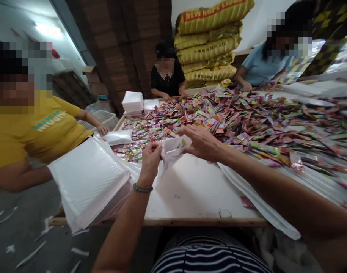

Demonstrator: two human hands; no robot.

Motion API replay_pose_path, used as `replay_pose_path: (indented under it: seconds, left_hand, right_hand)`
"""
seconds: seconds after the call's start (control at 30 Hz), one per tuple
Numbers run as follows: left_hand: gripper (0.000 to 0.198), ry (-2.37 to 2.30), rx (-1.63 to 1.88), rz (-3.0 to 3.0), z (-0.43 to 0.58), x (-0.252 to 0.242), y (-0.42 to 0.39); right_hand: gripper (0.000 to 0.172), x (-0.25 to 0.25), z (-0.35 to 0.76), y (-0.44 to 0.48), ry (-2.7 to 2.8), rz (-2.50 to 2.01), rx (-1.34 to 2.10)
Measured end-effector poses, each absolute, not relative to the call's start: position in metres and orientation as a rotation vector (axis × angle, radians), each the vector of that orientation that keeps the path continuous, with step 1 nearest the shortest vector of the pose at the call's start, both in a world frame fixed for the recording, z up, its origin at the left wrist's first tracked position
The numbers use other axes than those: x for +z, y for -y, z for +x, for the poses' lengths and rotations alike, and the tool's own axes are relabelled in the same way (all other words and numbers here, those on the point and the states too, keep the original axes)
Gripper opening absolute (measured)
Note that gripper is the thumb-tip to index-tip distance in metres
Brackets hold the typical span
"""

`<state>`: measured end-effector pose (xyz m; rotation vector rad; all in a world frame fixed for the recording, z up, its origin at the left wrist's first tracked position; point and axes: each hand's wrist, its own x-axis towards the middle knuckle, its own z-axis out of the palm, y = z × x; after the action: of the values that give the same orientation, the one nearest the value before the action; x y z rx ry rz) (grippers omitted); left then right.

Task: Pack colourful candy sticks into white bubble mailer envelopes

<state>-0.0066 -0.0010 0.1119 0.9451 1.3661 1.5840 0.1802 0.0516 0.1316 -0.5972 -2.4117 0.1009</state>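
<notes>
My left hand [151, 157], with a beaded bracelet at the wrist, pinches the left edge of a whitish see-through plastic bag [171, 155]. The bag hangs over the near part of the white table [187, 193], its mouth spread. At the right side of the mouth, my right hand [200, 142] curls its fingers and thumb around the bag. A small greenish patch, perhaps a packet, shows between them. Just beyond both hands spreads a large heap of small colourful packets [236, 113]. Left of my left hand lies a thick stack of flat white plastic bags [89, 176].
A person in yellow [48, 129] works on the left; two others [169, 79] [264, 60] sit across the table. White stacks [132, 101] stand at the far left corner. Yellow sacks [209, 49] are piled behind. A long white plastic sheet [255, 201] hangs over the front edge.
</notes>
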Motion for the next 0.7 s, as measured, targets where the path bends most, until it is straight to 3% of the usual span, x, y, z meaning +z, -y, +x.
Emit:
replay_pose_path:
  seconds: [0.13, 0.23, 0.33, 0.53, 0.6, 0.7]
  left_hand:
    - [0.033, -1.374, 1.653, 0.950, -0.016, 0.110, 0.003]
    - [0.029, -1.410, 1.662, 1.046, -0.021, 0.114, 0.002]
    - [0.026, -1.478, 1.589, 1.115, -0.026, 0.117, -0.002]
    - [0.015, -1.625, 1.688, 1.442, -0.028, 0.141, 0.035]
    - [0.012, -1.642, 1.515, 1.599, -0.019, 0.141, 0.061]
    - [0.010, -1.584, 1.036, 1.712, 0.003, 0.114, 0.094]
  right_hand:
    - [0.004, 0.126, 0.174, -0.050, 2.405, -0.552, 0.014]
    - [0.019, 0.134, 0.171, -0.044, 2.386, -0.476, -0.059]
    - [0.023, 0.142, 0.170, -0.036, 2.375, -0.431, -0.020]
    - [0.027, 0.144, 0.185, -0.029, 2.029, -0.558, 0.404]
    - [0.028, 0.136, 0.194, -0.047, 1.938, -0.771, 0.425]
    - [0.020, 0.108, 0.207, -0.090, 2.168, -1.238, 0.122]
